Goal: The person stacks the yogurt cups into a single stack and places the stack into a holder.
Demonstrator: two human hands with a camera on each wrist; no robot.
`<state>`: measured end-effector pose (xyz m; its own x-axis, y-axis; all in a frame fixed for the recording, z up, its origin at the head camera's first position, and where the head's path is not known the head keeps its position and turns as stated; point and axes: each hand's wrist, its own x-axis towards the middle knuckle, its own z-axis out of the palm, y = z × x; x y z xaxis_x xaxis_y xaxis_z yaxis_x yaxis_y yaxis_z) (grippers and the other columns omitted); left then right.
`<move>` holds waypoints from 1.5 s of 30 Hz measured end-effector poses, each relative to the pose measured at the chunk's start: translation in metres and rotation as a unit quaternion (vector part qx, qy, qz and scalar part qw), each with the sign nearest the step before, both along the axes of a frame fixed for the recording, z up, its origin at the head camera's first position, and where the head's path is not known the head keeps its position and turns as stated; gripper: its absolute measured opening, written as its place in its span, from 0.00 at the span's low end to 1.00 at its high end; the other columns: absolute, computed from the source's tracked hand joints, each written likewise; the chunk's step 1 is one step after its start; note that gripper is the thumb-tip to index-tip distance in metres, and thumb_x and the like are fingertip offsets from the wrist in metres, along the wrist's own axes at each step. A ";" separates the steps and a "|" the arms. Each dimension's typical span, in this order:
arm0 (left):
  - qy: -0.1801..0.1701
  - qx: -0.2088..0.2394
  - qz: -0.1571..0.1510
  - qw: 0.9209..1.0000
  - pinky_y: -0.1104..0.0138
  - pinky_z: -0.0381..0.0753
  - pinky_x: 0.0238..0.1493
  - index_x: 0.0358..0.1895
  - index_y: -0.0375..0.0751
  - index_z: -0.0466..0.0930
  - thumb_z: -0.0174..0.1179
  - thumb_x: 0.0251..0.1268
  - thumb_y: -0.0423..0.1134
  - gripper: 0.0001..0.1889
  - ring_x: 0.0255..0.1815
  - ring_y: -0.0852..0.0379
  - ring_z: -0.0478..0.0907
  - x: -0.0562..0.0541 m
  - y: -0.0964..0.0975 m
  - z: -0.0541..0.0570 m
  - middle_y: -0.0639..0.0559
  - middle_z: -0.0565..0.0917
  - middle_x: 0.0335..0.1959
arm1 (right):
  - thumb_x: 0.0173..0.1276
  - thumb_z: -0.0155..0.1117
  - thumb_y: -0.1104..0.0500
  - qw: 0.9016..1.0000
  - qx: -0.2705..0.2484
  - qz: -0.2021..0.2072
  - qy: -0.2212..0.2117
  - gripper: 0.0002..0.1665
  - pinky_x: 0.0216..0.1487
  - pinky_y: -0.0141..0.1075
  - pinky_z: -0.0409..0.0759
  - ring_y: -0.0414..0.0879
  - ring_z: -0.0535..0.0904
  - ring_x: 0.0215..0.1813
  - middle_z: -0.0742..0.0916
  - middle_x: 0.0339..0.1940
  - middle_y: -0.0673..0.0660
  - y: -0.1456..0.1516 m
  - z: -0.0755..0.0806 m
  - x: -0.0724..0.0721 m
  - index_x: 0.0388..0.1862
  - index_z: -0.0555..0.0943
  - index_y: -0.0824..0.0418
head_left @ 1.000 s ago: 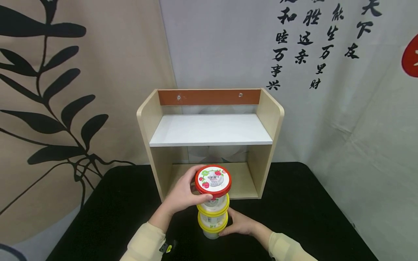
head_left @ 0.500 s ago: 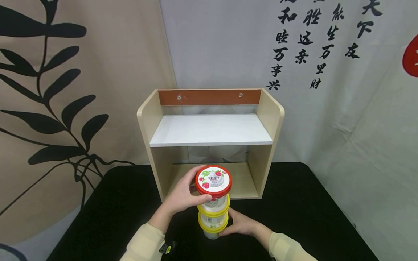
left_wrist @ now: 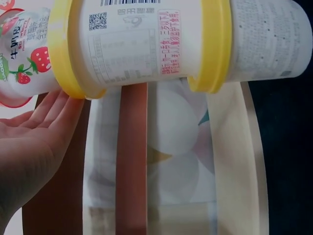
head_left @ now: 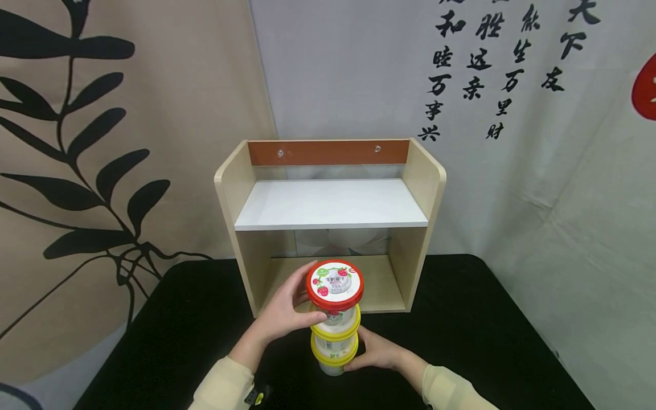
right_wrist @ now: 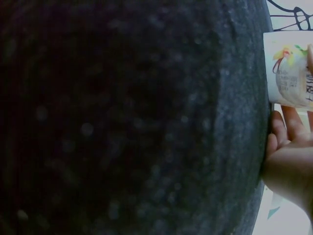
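Three round tubs with strawberry and flower prints stand stacked upright on the table. The top tub (head_left: 335, 283) has a red lid; the middle tub (head_left: 335, 330) and the bottom tub (head_left: 333, 360) have yellow lids. Beside the top tub is my left hand (head_left: 288, 310), its fingers extended on the far left side and its thumb near the front. In the left wrist view the palm (left_wrist: 39, 142) is spread, the fingertips close behind the stack. My right hand (head_left: 380, 349) holds the bottom tub low on its right side, thumb in front; the right wrist view partly shows this tub (right_wrist: 291, 81).
Behind the stack stands a small wooden shelf unit (head_left: 433, 199) with a white upper board (head_left: 330, 205) and a brown back rail (head_left: 328, 152). It rests on a black-covered table (head_left: 461, 319). Printed cloth (head_left: 343, 74) hangs behind.
My left hand has loosened from the top tub and shifted slightly left and down, its thumb off the lid area. The stack and my right hand have stayed put.
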<state>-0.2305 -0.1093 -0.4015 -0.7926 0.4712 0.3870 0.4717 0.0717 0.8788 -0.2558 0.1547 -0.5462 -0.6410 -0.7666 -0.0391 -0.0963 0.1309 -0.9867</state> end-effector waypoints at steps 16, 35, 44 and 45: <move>0.025 -0.002 0.049 0.998 0.49 0.76 0.59 0.73 0.40 0.61 0.68 0.62 0.33 0.37 0.60 0.45 0.76 0.004 -0.023 -0.015 0.43 0.77 0.63 | 0.62 0.73 0.61 1.000 -0.001 -0.006 0.001 0.50 0.72 0.59 0.57 0.53 0.64 0.73 0.70 0.72 0.55 -0.001 0.002 0.000 0.77 0.55 0.51; 0.011 -0.063 0.157 0.985 0.50 0.76 0.58 0.71 0.39 0.65 0.64 0.67 0.38 0.31 0.57 0.46 0.79 -0.007 -0.075 -0.017 0.43 0.80 0.59 | 0.60 0.72 0.63 1.000 -0.016 0.011 -0.004 0.50 0.71 0.58 0.58 0.54 0.64 0.72 0.70 0.72 0.55 0.001 0.003 -0.004 0.76 0.56 0.52; 0.006 -0.108 0.221 0.969 0.47 0.77 0.57 0.70 0.40 0.65 0.64 0.67 0.44 0.32 0.57 0.46 0.79 -0.008 -0.096 -0.016 0.44 0.81 0.57 | 0.60 0.72 0.65 0.999 -0.029 0.018 0.009 0.50 0.71 0.57 0.58 0.53 0.65 0.72 0.70 0.71 0.57 0.000 0.003 -0.006 0.76 0.56 0.56; 0.008 -0.110 0.230 0.967 0.47 0.77 0.56 0.70 0.39 0.65 0.64 0.67 0.43 0.31 0.56 0.46 0.79 -0.008 -0.098 -0.016 0.44 0.82 0.57 | 0.59 0.72 0.65 0.999 -0.029 0.018 0.011 0.50 0.72 0.58 0.56 0.53 0.65 0.72 0.71 0.71 0.57 0.000 0.003 -0.006 0.76 0.56 0.56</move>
